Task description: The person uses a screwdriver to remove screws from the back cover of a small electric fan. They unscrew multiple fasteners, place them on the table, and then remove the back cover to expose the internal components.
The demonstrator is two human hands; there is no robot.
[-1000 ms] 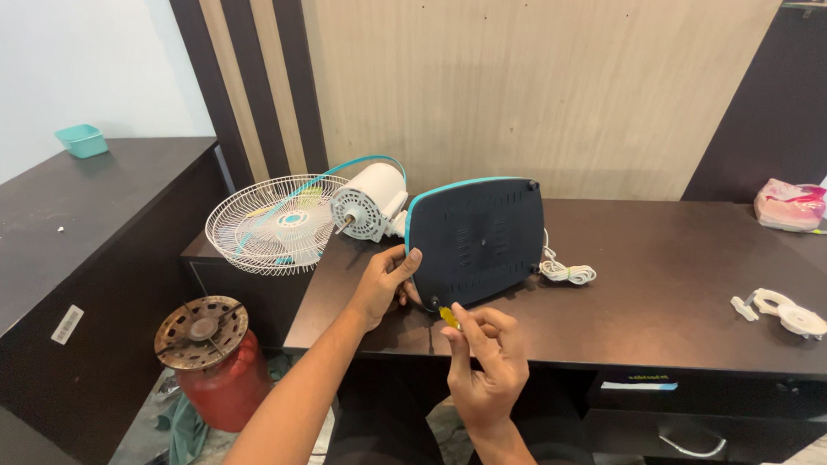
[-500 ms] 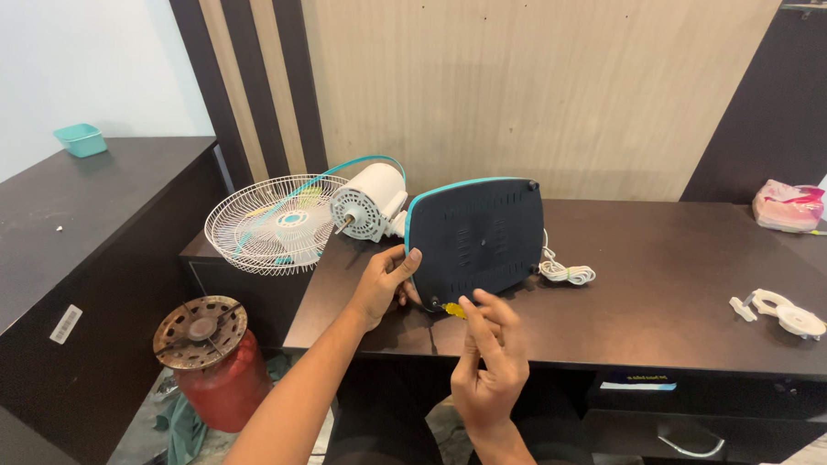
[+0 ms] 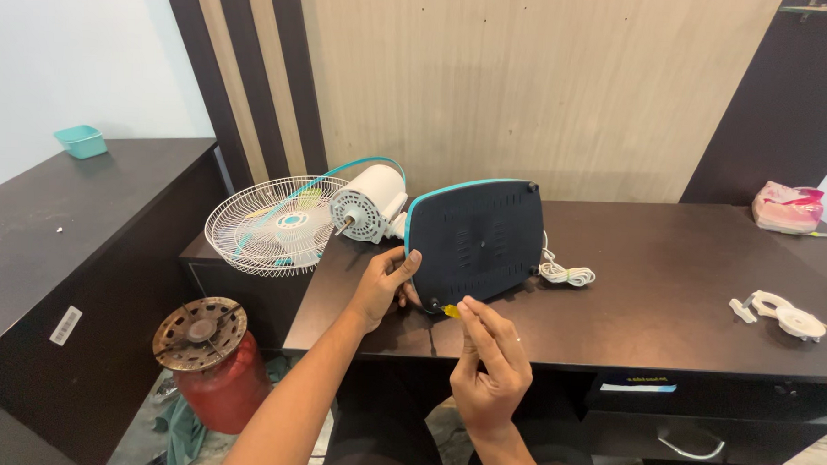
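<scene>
The left hand [image 3: 381, 286] was clamped on the lower left edge of the dark fan base [image 3: 475, 239], tipped on its side on the brown desk [image 3: 668, 296] with its underside showing. The right hand [image 3: 491, 368] pinched a small yellow-handled screwdriver [image 3: 450, 311] at the base's bottom corner. The motor [image 3: 371, 202] and wire grille [image 3: 272, 223] lay attached beside; work on the underside seemed unfinished, while white parts [image 3: 782, 314] lay well apart.
</scene>
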